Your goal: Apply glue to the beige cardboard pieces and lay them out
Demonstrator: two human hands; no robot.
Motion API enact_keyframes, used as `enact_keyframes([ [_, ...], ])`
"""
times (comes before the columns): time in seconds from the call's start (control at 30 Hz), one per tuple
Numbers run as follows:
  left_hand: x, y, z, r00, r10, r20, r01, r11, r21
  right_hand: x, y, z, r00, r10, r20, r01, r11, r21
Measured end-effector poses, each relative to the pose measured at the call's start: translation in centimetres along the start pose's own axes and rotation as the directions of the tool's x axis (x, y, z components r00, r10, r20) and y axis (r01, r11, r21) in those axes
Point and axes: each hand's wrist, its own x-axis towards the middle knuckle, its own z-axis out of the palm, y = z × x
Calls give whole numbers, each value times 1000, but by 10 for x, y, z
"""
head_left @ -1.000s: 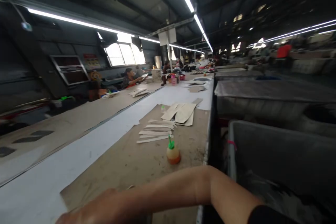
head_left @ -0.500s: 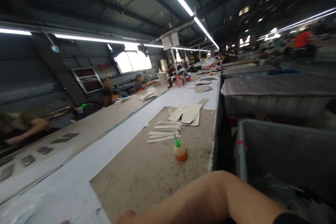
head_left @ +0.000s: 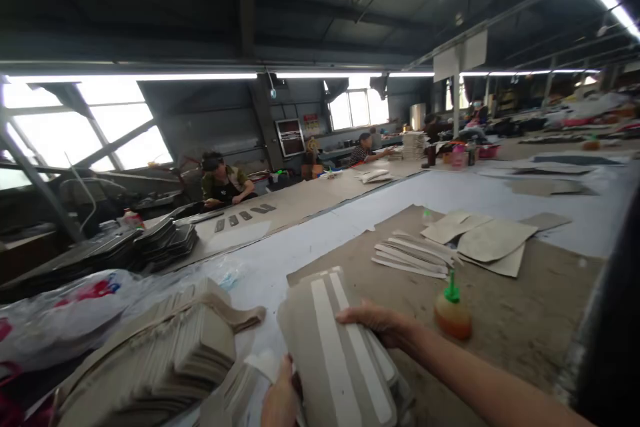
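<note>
In the head view, both hands are on a stack of grey-beige rounded panels (head_left: 300, 327) whose top piece carries two white strips. My right hand (head_left: 377, 321) grips its right edge, thumb lying over the top. At the lower left edge my left hand (head_left: 281, 397) is closed round the stack, its fingers partly hidden. Close by on the left, a larger bundle of similar panels (head_left: 165, 350) is bound with a cloth band (head_left: 245, 317). A squeeze bottle (head_left: 453, 313) with a green nozzle and orange liquid stands beyond my right forearm.
Pale strips (head_left: 415, 255) and flat cut pieces (head_left: 495, 239) lie on the brown sheet (head_left: 555, 293). Clear plastic bags (head_left: 85, 310) and dark stacked pieces (head_left: 165, 243) are at left. A co-worker (head_left: 227, 183) sits across the table, with another person (head_left: 367, 150) farther along.
My view has swung left, bringing the bound bundle and bags into sight. Both hands now hold the panel stack; before, mainly my right arm showed, low over the table.
</note>
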Motion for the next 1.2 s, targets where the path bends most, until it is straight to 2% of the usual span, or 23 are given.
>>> enact_keyframes([
  [0.07,25,10,9,995,-101,-4,100,992,-80,22,-1,-10,1000,8,25,-10,998,58],
  [0.13,50,18,19,989,-150,-8,147,976,-163,53,-7,-22,998,19,61,-23,997,74],
  [0.33,130,18,50,978,-201,-56,174,934,-312,162,-43,-58,970,93,226,-89,996,-27],
  [0.5,193,27,67,970,-212,-116,144,892,-428,244,-82,-71,921,216,324,-173,972,-157],
  [0.6,223,45,72,963,-209,-171,100,864,-494,288,-106,-68,901,261,345,-186,954,-237],
  [0.73,257,65,72,946,-200,-256,21,823,-567,343,-134,-49,878,301,371,-174,925,-338],
  [0.9,298,67,66,904,-222,-366,-52,790,-610,406,-157,-17,847,365,385,-169,874,-456],
  [1.03,324,59,63,868,-280,-411,-47,776,-629,449,-153,-4,841,424,335,-200,820,-536],
  [1.13,336,49,62,829,-327,-454,-27,787,-617,472,-133,-8,856,446,262,-231,783,-577],
  [1.2,340,41,61,818,-312,-484,-41,807,-589,479,-117,-15,865,442,239,-240,781,-577],
])
